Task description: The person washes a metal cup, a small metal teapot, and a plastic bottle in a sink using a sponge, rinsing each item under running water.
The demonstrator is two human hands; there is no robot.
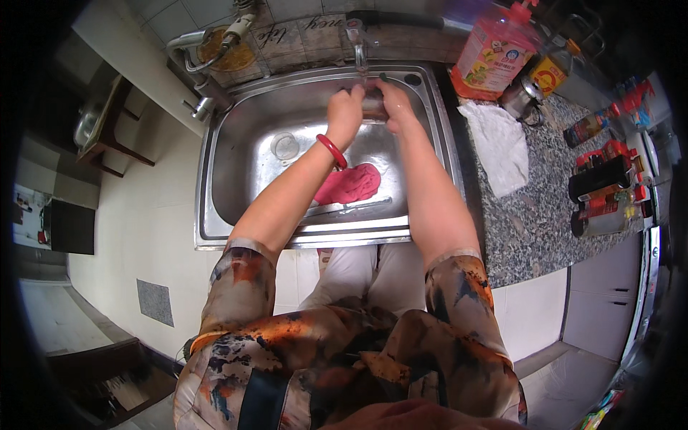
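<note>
Both my hands are at the back right of a stainless-steel sink, just below a small metal tap. My left hand, with a red bangle at the wrist, has its fingers bent near the water outlet. Facing it is my right hand, with something small and dark green at its fingertips. A reddish-brown item shows low between the hands; whether either hand grips it is unclear. A crumpled pink cloth lies on the sink floor near my left forearm, and the drain strainer is to its upper left.
A larger faucet stands at the sink's left back corner. On the granite counter to the right are a white cloth, a pink pump bottle, a metal pot and several sauce bottles. A wooden stool is at far left.
</note>
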